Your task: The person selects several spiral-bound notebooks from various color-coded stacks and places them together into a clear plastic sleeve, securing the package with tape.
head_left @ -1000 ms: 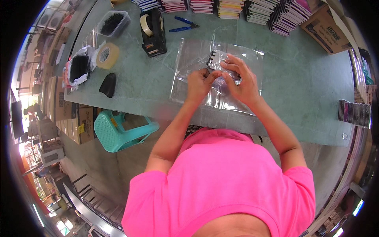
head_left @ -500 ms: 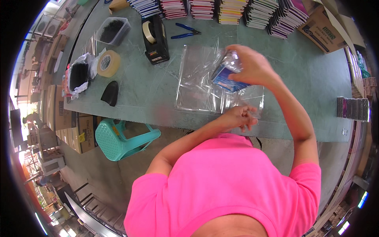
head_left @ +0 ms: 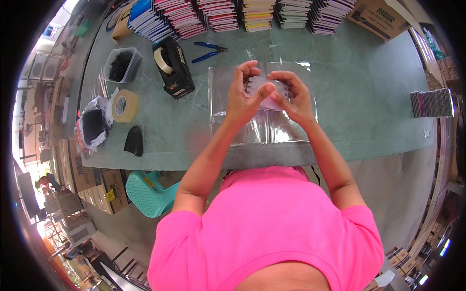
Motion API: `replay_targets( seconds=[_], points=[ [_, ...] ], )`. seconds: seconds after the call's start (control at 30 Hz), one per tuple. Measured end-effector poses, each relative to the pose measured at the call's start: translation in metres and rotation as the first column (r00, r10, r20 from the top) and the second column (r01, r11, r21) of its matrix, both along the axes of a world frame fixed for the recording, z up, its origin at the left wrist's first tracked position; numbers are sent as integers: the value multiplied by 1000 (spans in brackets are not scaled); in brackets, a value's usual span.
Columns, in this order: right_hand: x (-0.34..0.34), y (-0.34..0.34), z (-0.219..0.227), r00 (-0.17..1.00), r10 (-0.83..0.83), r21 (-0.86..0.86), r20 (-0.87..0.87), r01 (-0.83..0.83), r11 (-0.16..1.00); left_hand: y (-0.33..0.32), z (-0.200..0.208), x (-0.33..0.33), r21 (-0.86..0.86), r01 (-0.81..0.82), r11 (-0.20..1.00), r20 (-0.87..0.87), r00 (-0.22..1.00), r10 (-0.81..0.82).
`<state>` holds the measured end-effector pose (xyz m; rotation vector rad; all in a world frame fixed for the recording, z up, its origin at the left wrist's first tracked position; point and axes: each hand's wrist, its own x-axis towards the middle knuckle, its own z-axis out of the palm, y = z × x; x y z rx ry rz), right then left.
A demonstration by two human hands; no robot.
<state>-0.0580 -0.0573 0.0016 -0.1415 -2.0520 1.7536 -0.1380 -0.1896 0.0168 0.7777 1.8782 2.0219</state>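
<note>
Two hands: both of yours meet above the middle of the green surface (head_left: 369, 121), forearms rising from the lower edge past your pink shirt (head_left: 267, 233).
Left hand (head_left: 245, 94): your grip is closed on the left side of a small spiral-bound notebook (head_left: 267, 94) in a clear wrapper, thumb crossing its front, fingers curled up behind it.
Right hand (head_left: 293, 97): your grip pinches the same notebook from the right, fingertips bent over its top edge, thumb touching the front near your left thumb.
Notebook: it sits between both hands, just above a stack of clear plastic bags (head_left: 262, 128); much of it is hidden by your fingers.
Clear plastic bags: these lie flat on the surface right before you, their near edge reaching the front rim.
Near left: one black curved piece (head_left: 133, 140) lies by the front edge, with a turquoise plastic stool (head_left: 150, 194) on the floor below.
Left side: a roll of tan packing tape (head_left: 124, 105) lies beside an opened bag of dark items (head_left: 92, 126).
Farther left: a black tape dispenser (head_left: 173, 68) stands next to a clear tub of dark pieces (head_left: 121, 65).
Behind your hands: blue-handled pliers (head_left: 208, 51) lie well apart from the bags.
Far edge: rows of stacked notebooks (head_left: 242, 14) line the back, a cardboard box (head_left: 381, 19) at their right.
Right edge: another small stack of booklets (head_left: 432, 103) stands on end.
</note>
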Motion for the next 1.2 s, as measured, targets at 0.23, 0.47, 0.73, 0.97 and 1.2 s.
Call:
replay_targets(
  seconds=[0.23,0.47,0.73,0.97,1.2],
  points=[
    [-24,-8,-7,981,17,-135,-191,-43,990,9,-3,3,-16,-173,985,229,958,172],
    [8,28,32,960,22,-183,-278,-76,980,-29,42,-22,-141,-169,975,-237,962,133],
    [57,-18,-49,966,-235,-58,-108,230,971,-26,54,10,-489,-96,867,-835,340,-433],
    [45,-8,-35,955,-222,445,-196,289,848,-7,77,-22,-748,-213,629,-659,352,-664],
    [38,-8,-15,919,-261,466,-297,378,800,-31,123,3,-719,100,688,-623,348,-701]
  ],
)
